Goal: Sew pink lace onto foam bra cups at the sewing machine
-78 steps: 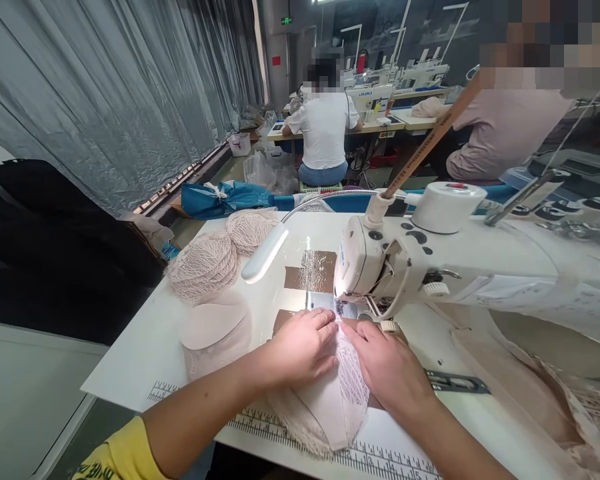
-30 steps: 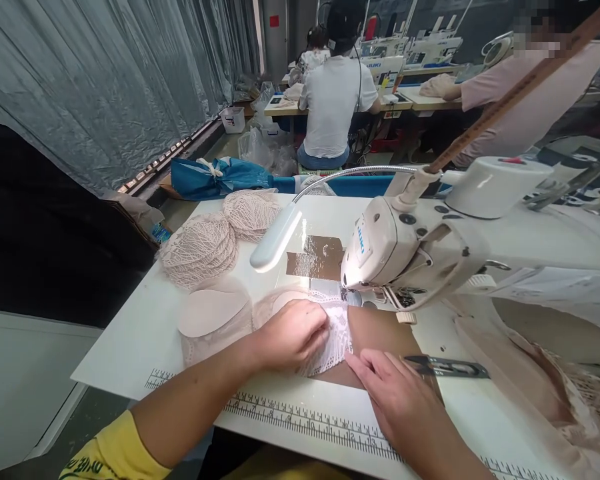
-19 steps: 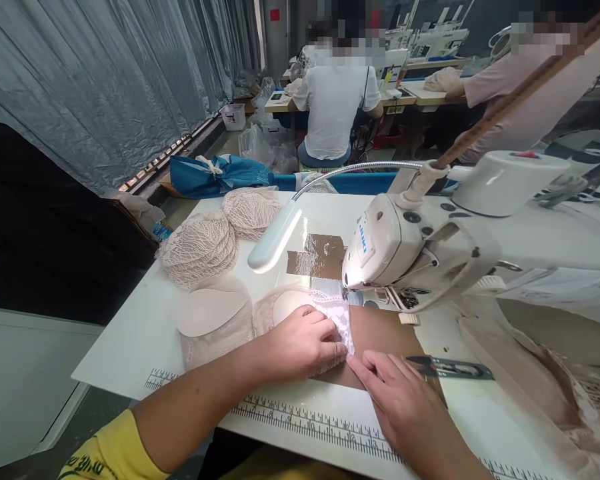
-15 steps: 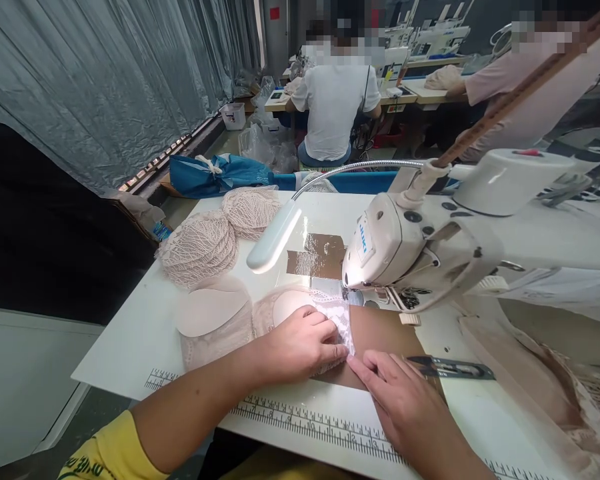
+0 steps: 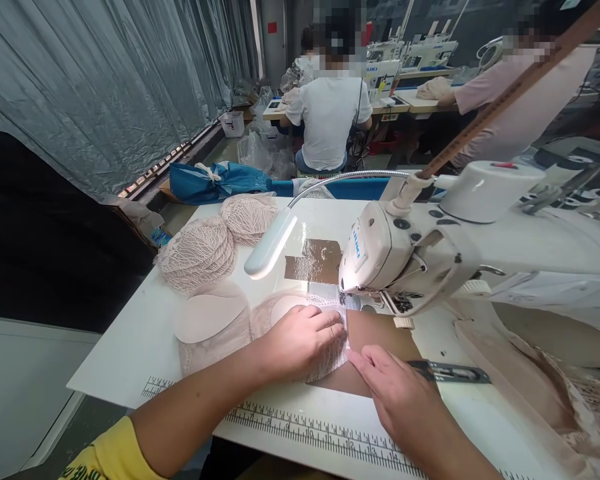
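Observation:
A beige lace bra [image 5: 215, 353] with pale cup pads [image 5: 213, 320] lies on the white table, its right end by the needle area of the sewing machine [image 5: 367, 253]. My left hand [image 5: 303, 340] rests on the lace just in front of the presser foot, fingers laid over it and pressing it down. My right hand [image 5: 397, 380] is to its right, with thumb and index finger closed at the lace's lower right edge. Behind my right hand lie dark thread snips [image 5: 455, 372], partly covered by it.
Stacked lace cups [image 5: 197, 257] sit at the back left. A lamp [image 5: 267, 250] on a bent neck hangs over the table. A printed ruler [image 5: 300, 427] runs along the front edge. More beige fabric [image 5: 520, 380] lies at right. Co-workers [image 5: 330, 120] sit beyond.
My left fingers have straightened from a bent, pinching shape and lie flatter over the lace. My right hand stays at the lace edge. The view has shifted slightly.

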Motion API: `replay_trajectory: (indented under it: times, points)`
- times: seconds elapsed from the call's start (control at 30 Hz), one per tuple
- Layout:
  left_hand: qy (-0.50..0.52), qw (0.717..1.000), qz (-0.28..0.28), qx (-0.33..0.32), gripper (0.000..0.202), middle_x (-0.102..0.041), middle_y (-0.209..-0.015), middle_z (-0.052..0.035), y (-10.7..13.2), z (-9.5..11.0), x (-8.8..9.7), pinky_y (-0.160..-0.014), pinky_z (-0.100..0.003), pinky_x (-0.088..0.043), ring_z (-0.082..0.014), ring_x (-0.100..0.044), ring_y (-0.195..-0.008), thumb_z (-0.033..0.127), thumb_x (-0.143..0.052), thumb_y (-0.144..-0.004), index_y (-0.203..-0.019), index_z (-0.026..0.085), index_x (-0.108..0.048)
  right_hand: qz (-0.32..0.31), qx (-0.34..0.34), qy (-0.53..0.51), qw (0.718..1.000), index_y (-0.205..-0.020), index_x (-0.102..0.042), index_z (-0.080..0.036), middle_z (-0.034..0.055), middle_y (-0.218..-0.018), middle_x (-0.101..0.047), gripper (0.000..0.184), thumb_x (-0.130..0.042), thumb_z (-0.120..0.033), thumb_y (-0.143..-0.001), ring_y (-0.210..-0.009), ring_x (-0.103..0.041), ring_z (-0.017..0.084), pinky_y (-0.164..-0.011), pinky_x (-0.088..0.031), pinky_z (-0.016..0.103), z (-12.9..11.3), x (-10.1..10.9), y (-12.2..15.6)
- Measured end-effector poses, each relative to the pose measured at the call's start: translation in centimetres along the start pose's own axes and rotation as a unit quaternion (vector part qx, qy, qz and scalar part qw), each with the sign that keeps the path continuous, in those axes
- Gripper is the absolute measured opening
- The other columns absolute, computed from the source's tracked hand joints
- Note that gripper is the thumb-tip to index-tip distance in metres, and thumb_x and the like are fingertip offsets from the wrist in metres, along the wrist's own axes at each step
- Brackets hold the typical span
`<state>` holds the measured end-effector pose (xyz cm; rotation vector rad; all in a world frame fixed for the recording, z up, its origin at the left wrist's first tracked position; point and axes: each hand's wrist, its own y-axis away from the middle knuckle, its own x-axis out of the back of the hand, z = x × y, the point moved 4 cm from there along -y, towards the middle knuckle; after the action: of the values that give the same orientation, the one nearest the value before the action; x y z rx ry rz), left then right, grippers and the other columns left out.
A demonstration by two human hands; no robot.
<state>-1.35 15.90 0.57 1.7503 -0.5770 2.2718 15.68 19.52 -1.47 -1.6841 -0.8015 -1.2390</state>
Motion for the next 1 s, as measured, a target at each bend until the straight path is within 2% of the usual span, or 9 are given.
replay_trajectory:
  times: [0.2, 0.37, 0.5, 0.63, 0.83, 1.0]
  points:
    - [-0.031, 0.999, -0.026, -0.011, 0.037, -0.056, -0.129, -0.0114, -0.5, -0.2, -0.3, -0.072, -0.033, -0.042, -0.0207, -0.051, -0.085, 0.014, -0.046, -0.087, -0.123, 0.011, -0.055, 0.052, 0.014, 0.001, 0.999, -0.108, -0.061, -0.015, 0.0034, -0.075, -0.054, 0.051, -0.034, 0.006, -0.071, -0.066, -0.050, 0.015, -0.057, -0.037, 0.024, -0.1, 0.1, -0.1]
    - [-0.043, 0.998, -0.041, -0.026, 0.043, -0.054, -0.132, -0.0142, -1.0, -0.8, -0.3, -0.074, -0.034, -0.041, -0.0229, -0.052, -0.090, 0.018, -0.049, -0.085, -0.127, 0.011, -0.053, 0.031, 0.016, 0.005, 0.999, -0.103, -0.063, -0.016, 0.0020, -0.070, -0.053, 0.049, -0.034, 0.006, -0.070, -0.061, -0.049, 0.014, -0.055, -0.036, 0.024, 0.0, 0.8, -1.2]
    - [-0.050, 0.997, -0.054, -0.029, 0.047, -0.054, -0.133, -0.0125, -1.6, -1.9, -0.1, -0.077, -0.035, -0.040, -0.0237, -0.052, -0.093, 0.018, -0.050, -0.084, -0.131, 0.012, -0.051, 0.006, 0.008, 0.001, 1.000, -0.098, -0.064, -0.017, 0.0017, -0.070, -0.053, 0.044, -0.035, 0.004, -0.073, -0.059, -0.048, 0.014, -0.054, -0.035, 0.023, 0.5, 1.1, -2.3]
    - [-0.060, 0.996, -0.048, -0.038, 0.047, -0.053, -0.135, -0.0119, -2.3, -2.9, 0.0, -0.080, -0.035, -0.040, -0.0237, -0.051, -0.094, 0.017, -0.050, -0.085, -0.132, 0.012, -0.050, -0.022, -0.004, 0.013, 1.000, -0.096, -0.066, -0.019, 0.0013, -0.070, -0.055, 0.045, -0.038, 0.004, -0.070, -0.056, -0.048, 0.014, -0.053, -0.034, 0.024, 1.3, 0.7, -3.3]
    - [-0.063, 0.996, -0.035, -0.046, 0.041, -0.059, -0.128, -0.0115, -3.4, -4.4, 0.2, -0.081, -0.035, -0.041, -0.0244, -0.051, -0.099, 0.017, -0.046, -0.090, -0.130, 0.012, -0.052, 0.006, -0.006, 0.070, 0.997, -0.108, -0.068, -0.015, 0.0043, -0.078, -0.064, 0.049, -0.040, 0.003, -0.072, -0.057, -0.053, 0.014, -0.052, -0.038, 0.026, 1.9, -0.2, -4.0]
    - [-0.041, 0.997, -0.002, -0.065, 0.032, -0.062, -0.121, -0.0118, -3.0, -3.8, 0.6, -0.084, -0.036, -0.043, -0.0234, -0.053, -0.102, 0.020, -0.042, -0.096, -0.124, 0.015, -0.056, 0.017, -0.001, 0.109, 0.994, -0.113, -0.068, -0.015, 0.0067, -0.085, -0.068, 0.051, -0.044, 0.002, -0.072, -0.066, -0.059, 0.016, -0.054, -0.044, 0.026, 1.9, -0.3, -4.1]
